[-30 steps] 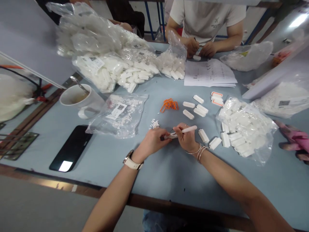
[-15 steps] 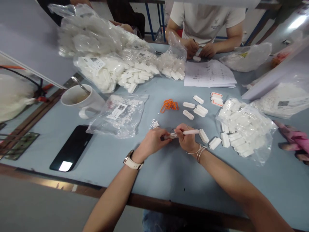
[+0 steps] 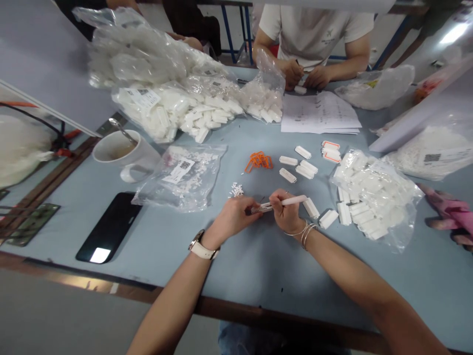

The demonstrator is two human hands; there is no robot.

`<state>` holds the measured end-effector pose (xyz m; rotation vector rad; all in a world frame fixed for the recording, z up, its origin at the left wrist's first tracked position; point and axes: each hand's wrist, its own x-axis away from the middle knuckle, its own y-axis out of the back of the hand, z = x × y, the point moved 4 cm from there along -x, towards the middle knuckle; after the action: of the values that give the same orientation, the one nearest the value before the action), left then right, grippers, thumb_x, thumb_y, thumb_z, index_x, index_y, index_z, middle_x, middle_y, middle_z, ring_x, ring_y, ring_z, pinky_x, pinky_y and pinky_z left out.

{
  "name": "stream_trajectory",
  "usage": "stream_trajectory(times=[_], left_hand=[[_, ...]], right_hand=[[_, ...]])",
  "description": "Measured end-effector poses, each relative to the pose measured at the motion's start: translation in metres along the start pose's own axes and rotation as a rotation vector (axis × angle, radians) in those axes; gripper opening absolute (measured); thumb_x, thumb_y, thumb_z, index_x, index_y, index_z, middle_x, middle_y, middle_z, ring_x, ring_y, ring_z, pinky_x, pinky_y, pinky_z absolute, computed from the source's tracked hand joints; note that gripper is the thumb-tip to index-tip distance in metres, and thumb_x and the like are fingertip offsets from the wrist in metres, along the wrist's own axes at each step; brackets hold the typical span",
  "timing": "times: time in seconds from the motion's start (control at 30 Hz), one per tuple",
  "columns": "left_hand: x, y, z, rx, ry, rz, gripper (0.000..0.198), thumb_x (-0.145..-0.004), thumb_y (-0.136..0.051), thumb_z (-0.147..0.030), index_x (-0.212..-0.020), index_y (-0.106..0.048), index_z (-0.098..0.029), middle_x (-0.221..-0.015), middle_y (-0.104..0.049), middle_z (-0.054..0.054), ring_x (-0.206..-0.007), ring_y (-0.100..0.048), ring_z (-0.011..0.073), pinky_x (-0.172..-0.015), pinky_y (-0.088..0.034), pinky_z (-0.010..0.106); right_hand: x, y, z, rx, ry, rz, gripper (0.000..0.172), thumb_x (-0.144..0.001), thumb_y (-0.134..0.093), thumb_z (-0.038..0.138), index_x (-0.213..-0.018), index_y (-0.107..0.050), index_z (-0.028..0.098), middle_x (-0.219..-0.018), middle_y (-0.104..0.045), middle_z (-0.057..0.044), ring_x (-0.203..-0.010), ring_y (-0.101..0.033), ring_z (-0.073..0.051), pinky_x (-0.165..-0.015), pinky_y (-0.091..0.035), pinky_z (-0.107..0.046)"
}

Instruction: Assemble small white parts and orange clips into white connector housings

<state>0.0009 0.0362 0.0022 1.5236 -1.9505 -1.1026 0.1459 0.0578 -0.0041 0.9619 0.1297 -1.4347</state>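
Observation:
Between the fingertips of my left hand is a small white plastic piece, partly hidden by the fingers. My right hand is closed around a white pen, whose tip end points left at that piece. Just beyond my left hand lies a little heap of tiny white bits. Orange rectangular frames sit in a pile farther back. Several white plastic pieces lie loose past my right hand, and two pieces with orange frames rest behind them.
An open clear bag of white pieces lies right. Left are a flat bag of tiny parts, a mug with a spoon and a black phone. Large filled bags and paper sheets lie behind; a co-worker sits opposite.
My right hand and the pen have shifted very slightly to the right. The left hand keeps its hold on the white piece, and the things on the table stay put.

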Motion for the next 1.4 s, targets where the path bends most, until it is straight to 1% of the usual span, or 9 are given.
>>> stream_trajectory(times=[0.13, 0.3, 0.6, 0.7, 0.8, 0.9, 1.03, 1.27, 1.4], left_hand=[[-0.0002, 0.0004, -0.0002, -0.001, -0.004, 0.008, 0.005, -0.074, -0.065, -0.02, -0.071, -0.063, -0.017, -0.058, -0.055, -0.003, -0.053, -0.048, 0.0096, -0.053, -0.038, 0.022], [0.0009, 0.0005, -0.0003, 0.007, -0.003, 0.013, 0.005, -0.076, -0.063, -0.023, -0.076, -0.064, -0.018, -0.061, -0.056, -0.002, -0.055, -0.05, 0.0099, -0.054, -0.039, 0.022], [0.0006, -0.0024, 0.0025, 0.012, 0.014, 0.02, 0.004, -0.074, -0.064, -0.021, -0.073, -0.063, -0.018, -0.062, -0.058, -0.002, -0.055, -0.05, 0.0103, -0.054, -0.04, 0.022], [0.0002, -0.0009, 0.0008, 0.01, 0.028, 0.032, 0.003, -0.074, -0.064, -0.021, -0.073, -0.064, -0.017, -0.062, -0.058, -0.001, -0.056, -0.051, 0.011, -0.055, -0.04, 0.023], [0.0, 0.0007, -0.0008, 0.007, 0.025, 0.025, 0.003, -0.074, -0.064, -0.02, -0.073, -0.064, -0.017, -0.061, -0.057, -0.001, -0.055, -0.051, 0.0108, -0.054, -0.039, 0.022], [0.0, 0.001, -0.0009, 0.009, 0.011, 0.01, 0.003, -0.073, -0.065, -0.02, -0.072, -0.063, -0.017, -0.06, -0.056, -0.002, -0.055, -0.05, 0.0101, -0.054, -0.039, 0.022], [0.0002, -0.0002, 0.0009, 0.009, 0.013, 0.013, 0.005, -0.073, -0.065, -0.021, -0.072, -0.063, -0.017, -0.06, -0.057, -0.002, -0.054, -0.05, 0.0099, -0.053, -0.039, 0.021], [0.0008, -0.0008, 0.0025, 0.014, 0.019, 0.02, 0.005, -0.075, -0.064, -0.022, -0.074, -0.064, -0.018, -0.061, -0.058, -0.002, -0.055, -0.051, 0.0102, -0.055, -0.04, 0.022], [0.0011, -0.002, 0.0034, 0.022, 0.015, 0.021, 0.005, -0.075, -0.063, -0.022, -0.072, -0.063, -0.018, -0.062, -0.059, -0.002, -0.056, -0.051, 0.0099, -0.054, -0.039, 0.021]], right_hand=[[-0.0006, -0.0012, 0.0006, -0.01, 0.021, 0.01, 0.048, -0.094, -0.028, 0.048, -0.06, -0.047, 0.02, -0.052, -0.051, 0.001, -0.048, -0.046, -0.011, -0.05, -0.035, -0.023], [-0.0014, -0.0036, -0.0009, 0.01, -0.031, 0.059, 0.05, -0.093, -0.028, 0.05, -0.06, -0.051, 0.02, -0.054, -0.054, -0.001, -0.051, -0.049, -0.012, -0.053, -0.036, -0.025], [-0.0023, -0.0072, -0.0002, 0.177, -0.023, 0.082, 0.052, -0.094, -0.026, 0.049, -0.061, -0.051, 0.02, -0.051, -0.054, -0.001, -0.048, -0.048, -0.013, -0.051, -0.032, -0.025], [-0.0017, -0.0075, 0.0015, 0.151, 0.013, 0.09, 0.049, -0.095, -0.028, 0.047, -0.061, -0.051, 0.019, -0.051, -0.053, -0.001, -0.048, -0.048, -0.012, -0.051, -0.032, -0.025], [-0.0008, -0.0036, 0.0039, 0.065, 0.064, 0.038, 0.046, -0.095, -0.03, 0.044, -0.062, -0.049, 0.019, -0.053, -0.053, 0.0, -0.049, -0.048, -0.011, -0.052, -0.034, -0.024], [0.0, 0.0001, 0.0037, -0.044, 0.06, -0.007, 0.044, -0.095, -0.03, 0.043, -0.061, -0.046, 0.02, -0.054, -0.052, 0.001, -0.05, -0.047, -0.011, -0.051, -0.035, -0.023], [0.0003, 0.0004, 0.0036, -0.12, 0.059, 0.003, 0.043, -0.095, -0.031, 0.042, -0.061, -0.045, 0.02, -0.053, -0.049, 0.002, -0.049, -0.046, -0.01, -0.051, -0.036, -0.023], [-0.0018, -0.0017, 0.0048, -0.029, 0.06, 0.014, 0.044, -0.095, -0.031, 0.042, -0.061, -0.047, 0.019, -0.054, -0.053, 0.001, -0.05, -0.048, -0.01, -0.052, -0.036, -0.022], [-0.0023, -0.0048, 0.0041, 0.041, 0.04, 0.056, 0.045, -0.095, -0.03, 0.044, -0.063, -0.049, 0.02, -0.055, -0.056, 0.0, -0.051, -0.051, -0.011, -0.053, -0.036, -0.023]])
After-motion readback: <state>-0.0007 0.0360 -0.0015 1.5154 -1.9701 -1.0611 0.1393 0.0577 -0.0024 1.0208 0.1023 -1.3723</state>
